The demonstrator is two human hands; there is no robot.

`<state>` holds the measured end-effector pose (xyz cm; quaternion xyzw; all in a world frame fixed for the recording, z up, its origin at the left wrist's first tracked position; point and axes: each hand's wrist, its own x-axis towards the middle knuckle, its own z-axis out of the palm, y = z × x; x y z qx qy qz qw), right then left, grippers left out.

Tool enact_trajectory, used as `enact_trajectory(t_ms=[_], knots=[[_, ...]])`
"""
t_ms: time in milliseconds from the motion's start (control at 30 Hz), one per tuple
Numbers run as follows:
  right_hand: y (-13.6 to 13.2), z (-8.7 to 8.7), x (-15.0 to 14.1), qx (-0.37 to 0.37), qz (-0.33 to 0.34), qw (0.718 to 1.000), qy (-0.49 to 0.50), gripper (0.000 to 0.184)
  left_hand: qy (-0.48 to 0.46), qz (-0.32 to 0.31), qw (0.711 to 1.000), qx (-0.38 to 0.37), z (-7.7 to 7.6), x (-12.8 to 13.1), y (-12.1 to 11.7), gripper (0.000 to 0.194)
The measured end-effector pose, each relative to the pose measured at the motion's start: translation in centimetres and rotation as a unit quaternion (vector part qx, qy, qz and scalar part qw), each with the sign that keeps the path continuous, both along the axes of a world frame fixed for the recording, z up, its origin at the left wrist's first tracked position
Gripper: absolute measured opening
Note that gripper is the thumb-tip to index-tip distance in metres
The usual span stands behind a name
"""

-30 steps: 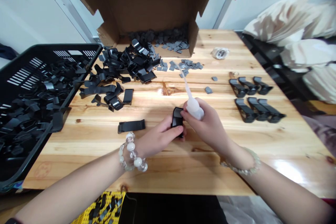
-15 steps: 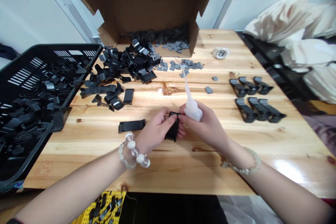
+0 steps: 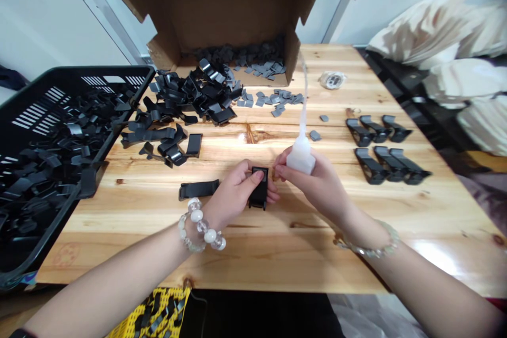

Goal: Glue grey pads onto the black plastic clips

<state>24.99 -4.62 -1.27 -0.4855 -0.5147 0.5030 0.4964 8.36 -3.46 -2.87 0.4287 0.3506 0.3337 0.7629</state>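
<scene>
Above the front of the wooden table, my left hand (image 3: 237,190) grips a small black plastic clip (image 3: 259,190), thumb pressed near its upper end. A small grey patch shows beside the thumb tip. To its right, my right hand (image 3: 312,177) is closed around a white squeeze bottle (image 3: 301,156), its long thin nozzle pointing up and away. The right thumb and forefinger meet just left of the bottle, apart from the clip. Left of my left hand lies another black clip (image 3: 198,189) on the table.
Loose black clips (image 3: 190,95) lie piled before an open cardboard box (image 3: 293,58) of grey pads. Scattered grey pads (image 3: 279,97) lie nearby. A black basket (image 3: 75,190) of clips stands left. Several clips (image 3: 380,163) sit in two rows at right, near a tape roll (image 3: 332,80).
My right hand has moved right, away from the clip, and the bottle's nozzle has swung with it. My left thumb now lies on the clip's upper face; the clip stays held.
</scene>
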Motion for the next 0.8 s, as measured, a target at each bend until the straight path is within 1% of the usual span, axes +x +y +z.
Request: enact_trajectory(t_ms=[233,567,800], knots=[[0.0,0.1,0.1,0.007,-0.001,1.000,-0.012,0.013,-0.013,0.000,1.000,0.017,0.3,-0.1,-0.1,0.016],[0.1,-0.1,0.1,0.013,-0.004,1.000,-0.026,0.013,-0.008,0.019,1.000,-0.009,0.7,-0.3,-0.2,0.013],[0.0,-0.2,0.0,0.013,-0.004,1.000,-0.023,0.013,0.008,0.045,0.999,-0.029,1.2,-0.2,-0.2,0.010]])
